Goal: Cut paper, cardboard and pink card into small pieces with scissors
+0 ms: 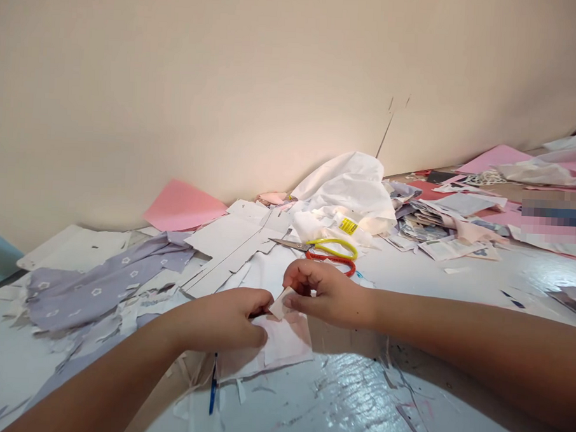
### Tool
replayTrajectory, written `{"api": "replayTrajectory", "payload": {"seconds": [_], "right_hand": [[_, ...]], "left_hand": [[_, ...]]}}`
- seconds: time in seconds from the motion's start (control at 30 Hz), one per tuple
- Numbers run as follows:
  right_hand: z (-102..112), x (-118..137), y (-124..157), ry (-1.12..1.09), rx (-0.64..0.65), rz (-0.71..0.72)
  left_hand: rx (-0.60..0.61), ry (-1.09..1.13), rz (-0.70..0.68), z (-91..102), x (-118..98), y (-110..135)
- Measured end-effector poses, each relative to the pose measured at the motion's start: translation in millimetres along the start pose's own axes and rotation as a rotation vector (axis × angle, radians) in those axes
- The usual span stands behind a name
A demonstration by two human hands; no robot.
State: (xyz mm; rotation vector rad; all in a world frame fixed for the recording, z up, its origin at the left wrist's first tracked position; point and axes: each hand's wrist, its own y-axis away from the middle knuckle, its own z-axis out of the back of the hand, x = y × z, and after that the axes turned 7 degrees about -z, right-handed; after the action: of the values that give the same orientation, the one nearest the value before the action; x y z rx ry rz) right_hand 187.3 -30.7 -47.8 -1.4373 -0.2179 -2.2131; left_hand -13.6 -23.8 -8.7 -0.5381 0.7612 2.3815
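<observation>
My right hand point(325, 293) pinches a small off-white strip point(279, 306) between thumb and fingers. Close on its left, my left hand point(238, 319) is closed at the edge of a white cloth piece point(289, 340), with the thumb lying over it. The undersides of the left fingers are hidden. Just behind my right hand lie scissors point(332, 248) with one yellow and one red handle, blades pointing left. A blue pen-like stick point(213, 385) pokes out below the cloth.
Lavender flowered fabric point(118, 278) and white card patterns point(230, 239) lie to the left, by a pink sheet point(186, 205). A crumpled white bag point(349, 187) rests against the beige wall point(227, 79). Stacked fabric scraps point(426, 222) are at right. Thread bits litter the table point(356, 397).
</observation>
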Motion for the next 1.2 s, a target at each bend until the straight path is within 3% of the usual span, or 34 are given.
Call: {"api": "replayTrajectory", "payload": {"seconds": [0.13, 0.63, 0.87, 1.2], "right_hand": [[-1.1, 1.2, -0.7, -0.048, 0.029, -0.015], [-7.8, -1.8, 0.7, -0.159, -0.081, -0.038], [-6.4, 2.4, 1.5, -0.159, -0.085, -0.048], [-5.0, 7.5, 1.9, -0.237, 0.029, -0.101]], "left_hand": [[0.076, 0.161, -0.037, 3.4, 0.2, -2.0], [0.191, 0.754, -0.089, 4.3, 8.3, -8.5], [0.191, 0.828, -0.140, 5.3, 16.0, -10.7], [0.166, 0.871, -0.172, 4.9, 20.1, -11.4]]}}
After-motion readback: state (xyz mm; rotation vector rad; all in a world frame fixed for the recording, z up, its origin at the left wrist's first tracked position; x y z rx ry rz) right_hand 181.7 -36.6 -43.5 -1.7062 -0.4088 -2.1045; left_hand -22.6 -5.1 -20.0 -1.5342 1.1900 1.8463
